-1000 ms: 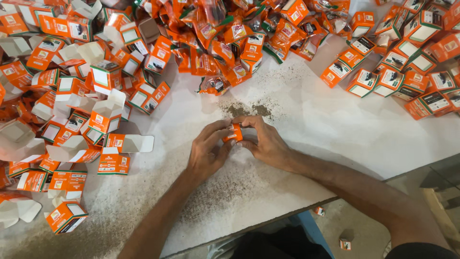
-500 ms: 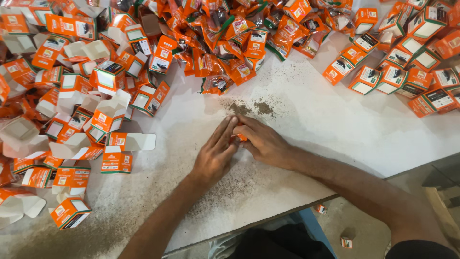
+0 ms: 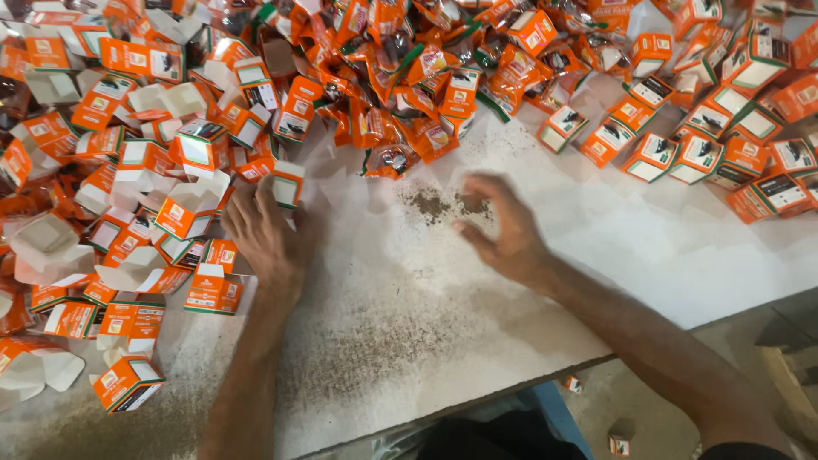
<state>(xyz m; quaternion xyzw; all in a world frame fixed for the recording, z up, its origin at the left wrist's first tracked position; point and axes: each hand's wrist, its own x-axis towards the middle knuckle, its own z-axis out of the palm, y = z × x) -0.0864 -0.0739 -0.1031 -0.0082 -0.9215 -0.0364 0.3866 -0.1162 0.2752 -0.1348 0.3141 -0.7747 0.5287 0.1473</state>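
My hands have parted: the small orange packet they pinched together a moment ago is gone from them. Left hand lies open, fingers touching an open carton by the pile; right hand hovers open and empty over the worktop, near the sachets.

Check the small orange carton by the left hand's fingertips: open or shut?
Open. The orange carton at the left hand shows its white end flaps spread, not tucked. Whether anything is inside, cannot tell.
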